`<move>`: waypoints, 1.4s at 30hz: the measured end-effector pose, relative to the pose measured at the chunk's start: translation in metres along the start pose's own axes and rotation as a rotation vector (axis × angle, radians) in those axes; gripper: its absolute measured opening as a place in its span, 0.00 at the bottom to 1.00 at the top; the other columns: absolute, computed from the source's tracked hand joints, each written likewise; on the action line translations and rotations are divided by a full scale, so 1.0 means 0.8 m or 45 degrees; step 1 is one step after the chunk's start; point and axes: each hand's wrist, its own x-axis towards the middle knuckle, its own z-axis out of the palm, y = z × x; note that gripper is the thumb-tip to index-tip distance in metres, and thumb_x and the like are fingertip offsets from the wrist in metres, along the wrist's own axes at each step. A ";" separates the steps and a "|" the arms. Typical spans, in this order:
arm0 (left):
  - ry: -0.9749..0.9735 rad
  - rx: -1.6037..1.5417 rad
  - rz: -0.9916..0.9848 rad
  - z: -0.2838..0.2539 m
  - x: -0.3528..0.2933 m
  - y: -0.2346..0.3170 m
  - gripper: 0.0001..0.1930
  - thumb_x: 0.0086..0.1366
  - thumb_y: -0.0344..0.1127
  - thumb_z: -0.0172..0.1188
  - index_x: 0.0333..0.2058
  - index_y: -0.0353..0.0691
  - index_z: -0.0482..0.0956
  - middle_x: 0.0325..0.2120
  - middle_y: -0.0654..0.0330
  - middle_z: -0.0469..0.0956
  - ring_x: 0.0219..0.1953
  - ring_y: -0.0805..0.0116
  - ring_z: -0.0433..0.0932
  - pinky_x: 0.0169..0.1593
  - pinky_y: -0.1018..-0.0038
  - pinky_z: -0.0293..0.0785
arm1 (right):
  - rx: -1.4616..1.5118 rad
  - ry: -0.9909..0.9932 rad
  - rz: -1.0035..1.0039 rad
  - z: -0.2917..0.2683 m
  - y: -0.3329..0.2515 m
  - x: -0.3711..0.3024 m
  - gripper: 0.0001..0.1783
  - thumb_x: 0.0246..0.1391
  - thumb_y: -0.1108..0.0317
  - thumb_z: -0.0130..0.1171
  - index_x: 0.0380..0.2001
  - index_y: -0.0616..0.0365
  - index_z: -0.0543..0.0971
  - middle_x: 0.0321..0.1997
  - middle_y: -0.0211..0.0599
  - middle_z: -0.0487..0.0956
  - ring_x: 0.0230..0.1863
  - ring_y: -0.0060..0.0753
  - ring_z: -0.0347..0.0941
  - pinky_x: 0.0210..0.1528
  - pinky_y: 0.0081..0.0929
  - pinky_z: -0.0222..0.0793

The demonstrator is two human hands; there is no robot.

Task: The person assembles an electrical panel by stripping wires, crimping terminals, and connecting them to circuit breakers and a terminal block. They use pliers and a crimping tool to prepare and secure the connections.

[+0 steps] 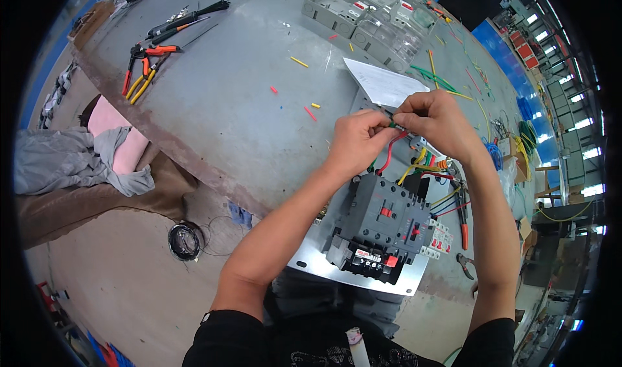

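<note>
Grip: narrow pinch on thin green plastic-coated wire (392, 125), between left hand (358, 140) and right hand (437, 122), probably for two-sided steadiness | Location: just beyond dark-grey boxy plastic contactor (370, 206), mounted on silver metal plate (315, 264), presumably for near reach

An electrical workshop: bench (227, 108), contactor (368, 205), pliers (147, 86), wire coil (492, 153) and, blurred beyond, probably windows (592, 125)

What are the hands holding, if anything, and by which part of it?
The left hand and right hand seem to pinch a green wire between their fingertips; which part of it cannot be told.
</note>
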 end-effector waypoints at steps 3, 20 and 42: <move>0.055 -0.036 0.045 0.003 0.001 -0.001 0.07 0.59 0.28 0.72 0.31 0.33 0.82 0.24 0.59 0.78 0.24 0.73 0.74 0.29 0.72 0.70 | -0.023 0.046 0.020 0.004 -0.005 -0.004 0.10 0.57 0.69 0.66 0.31 0.68 0.85 0.21 0.31 0.79 0.23 0.19 0.71 0.26 0.27 0.68; 0.001 0.099 0.081 -0.004 0.002 -0.008 0.09 0.60 0.31 0.71 0.38 0.34 0.85 0.24 0.59 0.76 0.24 0.72 0.71 0.31 0.73 0.69 | 0.057 0.017 0.040 0.003 0.017 0.001 0.12 0.63 0.67 0.64 0.36 0.68 0.86 0.25 0.31 0.80 0.27 0.20 0.72 0.32 0.25 0.70; -0.097 0.035 -0.097 -0.024 -0.007 -0.023 0.13 0.69 0.36 0.64 0.46 0.32 0.85 0.34 0.55 0.87 0.35 0.69 0.81 0.42 0.71 0.76 | -0.108 -0.029 -0.138 0.015 -0.010 0.021 0.10 0.60 0.67 0.67 0.37 0.64 0.86 0.36 0.32 0.84 0.37 0.22 0.78 0.42 0.26 0.74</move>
